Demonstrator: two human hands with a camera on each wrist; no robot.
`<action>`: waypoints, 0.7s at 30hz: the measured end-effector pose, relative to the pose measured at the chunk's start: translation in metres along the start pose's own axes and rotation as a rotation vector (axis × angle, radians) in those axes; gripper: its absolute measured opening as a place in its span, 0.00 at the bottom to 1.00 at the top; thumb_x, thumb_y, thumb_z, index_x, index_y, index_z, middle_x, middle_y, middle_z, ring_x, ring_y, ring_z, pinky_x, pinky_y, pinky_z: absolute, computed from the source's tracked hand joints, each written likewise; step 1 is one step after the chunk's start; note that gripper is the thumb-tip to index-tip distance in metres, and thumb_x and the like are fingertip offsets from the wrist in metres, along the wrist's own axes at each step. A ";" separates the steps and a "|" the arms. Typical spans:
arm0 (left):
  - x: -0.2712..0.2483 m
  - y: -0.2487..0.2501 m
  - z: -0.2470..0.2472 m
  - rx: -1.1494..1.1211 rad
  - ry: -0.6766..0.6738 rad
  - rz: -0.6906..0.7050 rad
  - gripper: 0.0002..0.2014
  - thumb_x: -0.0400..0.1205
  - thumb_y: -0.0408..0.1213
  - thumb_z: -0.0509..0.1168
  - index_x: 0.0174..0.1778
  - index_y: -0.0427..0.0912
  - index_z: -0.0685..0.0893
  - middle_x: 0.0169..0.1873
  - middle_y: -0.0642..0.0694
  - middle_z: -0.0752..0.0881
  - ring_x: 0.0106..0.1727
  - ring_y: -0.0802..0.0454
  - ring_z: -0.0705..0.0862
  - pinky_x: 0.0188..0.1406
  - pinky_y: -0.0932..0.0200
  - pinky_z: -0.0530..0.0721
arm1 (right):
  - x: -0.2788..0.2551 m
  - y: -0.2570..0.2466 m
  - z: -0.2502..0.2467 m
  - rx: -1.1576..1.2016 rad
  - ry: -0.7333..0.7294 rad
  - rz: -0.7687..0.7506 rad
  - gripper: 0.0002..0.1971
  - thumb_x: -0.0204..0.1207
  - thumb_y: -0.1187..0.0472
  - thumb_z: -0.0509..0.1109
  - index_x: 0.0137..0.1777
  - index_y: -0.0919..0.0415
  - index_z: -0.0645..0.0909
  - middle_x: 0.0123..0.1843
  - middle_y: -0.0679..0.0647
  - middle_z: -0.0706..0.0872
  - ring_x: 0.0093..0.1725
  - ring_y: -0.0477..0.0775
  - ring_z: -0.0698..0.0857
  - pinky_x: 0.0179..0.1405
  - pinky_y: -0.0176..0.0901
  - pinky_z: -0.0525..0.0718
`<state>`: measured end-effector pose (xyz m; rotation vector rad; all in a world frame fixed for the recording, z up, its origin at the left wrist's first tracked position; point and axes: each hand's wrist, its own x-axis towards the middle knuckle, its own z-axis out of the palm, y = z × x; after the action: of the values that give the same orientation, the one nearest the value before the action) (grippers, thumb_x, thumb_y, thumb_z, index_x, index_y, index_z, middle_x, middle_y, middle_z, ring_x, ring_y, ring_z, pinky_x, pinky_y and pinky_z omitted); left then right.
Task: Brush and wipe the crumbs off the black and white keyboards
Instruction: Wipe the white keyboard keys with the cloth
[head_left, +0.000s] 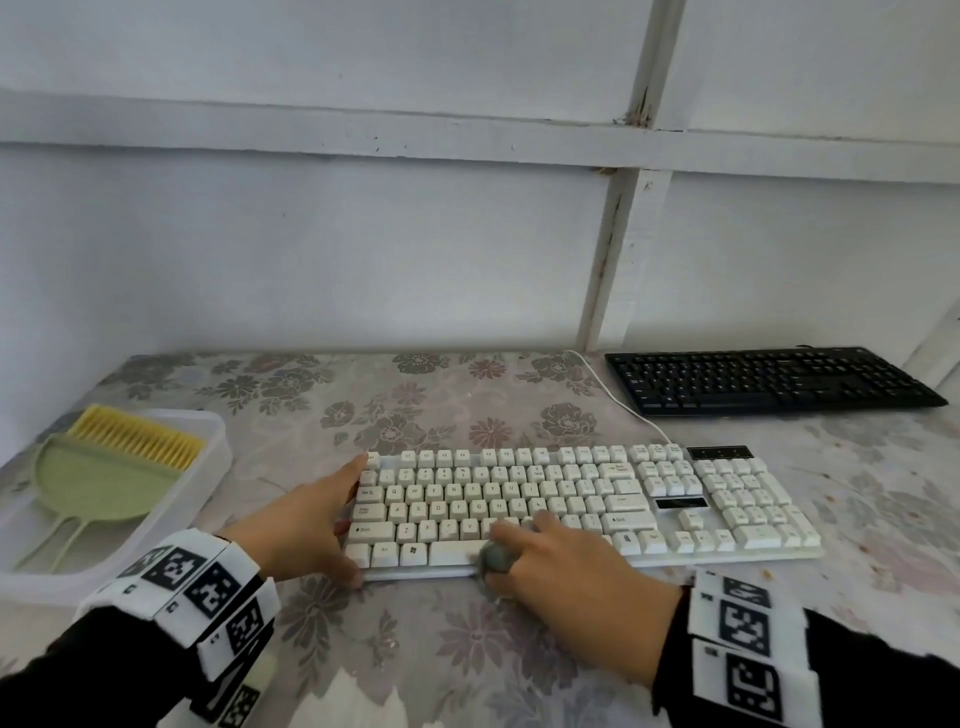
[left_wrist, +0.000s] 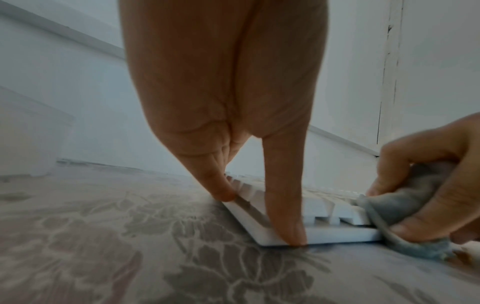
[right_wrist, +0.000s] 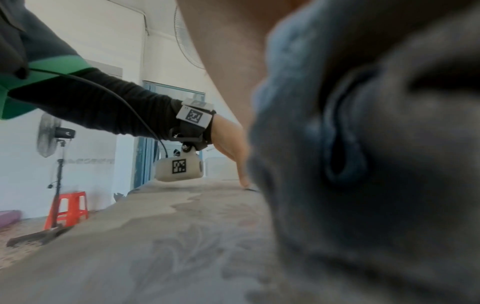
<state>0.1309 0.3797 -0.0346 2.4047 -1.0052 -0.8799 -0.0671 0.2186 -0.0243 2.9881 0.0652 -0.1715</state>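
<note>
The left hand (head_left: 306, 525), fingers straight and thumb spread, is bracing the left end of the white keyboard (head_left: 582, 506), which is lying near the front of the flowered table (head_left: 415, 644), while the right hand (head_left: 566, 558) is gripping a bunched grey cloth (left_wrist: 405, 209) against the keys at the front edge. The black keyboard (head_left: 769, 379) is lying well apart at the far right. The bunched cloth is likely risking pushing crumbs down between the keys or snagging a cap, and the board may be liable to slide if the brace loosens.
</note>
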 end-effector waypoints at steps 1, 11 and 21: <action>0.000 0.001 0.000 0.008 0.001 -0.004 0.61 0.64 0.32 0.80 0.82 0.54 0.42 0.76 0.57 0.68 0.72 0.59 0.71 0.71 0.63 0.70 | -0.008 0.012 0.002 0.014 -0.005 0.015 0.16 0.79 0.60 0.67 0.66 0.52 0.80 0.63 0.52 0.75 0.58 0.60 0.76 0.41 0.48 0.78; 0.001 -0.005 0.001 -0.085 -0.008 -0.047 0.60 0.63 0.28 0.80 0.81 0.56 0.45 0.77 0.55 0.67 0.75 0.56 0.69 0.74 0.59 0.69 | -0.028 0.042 0.021 -0.069 0.044 -0.051 0.19 0.47 0.47 0.87 0.40 0.37 0.87 0.38 0.39 0.80 0.29 0.48 0.79 0.17 0.30 0.59; 0.002 -0.004 0.002 -0.093 -0.013 -0.057 0.61 0.63 0.28 0.80 0.81 0.56 0.44 0.78 0.56 0.65 0.77 0.57 0.67 0.76 0.57 0.69 | -0.040 0.041 0.034 -0.089 0.160 -0.012 0.09 0.52 0.43 0.78 0.32 0.42 0.89 0.37 0.38 0.81 0.30 0.44 0.78 0.13 0.32 0.74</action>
<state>0.1328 0.3811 -0.0391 2.3627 -0.8836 -0.9419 -0.1084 0.1720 -0.0469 2.9069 0.1054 0.0678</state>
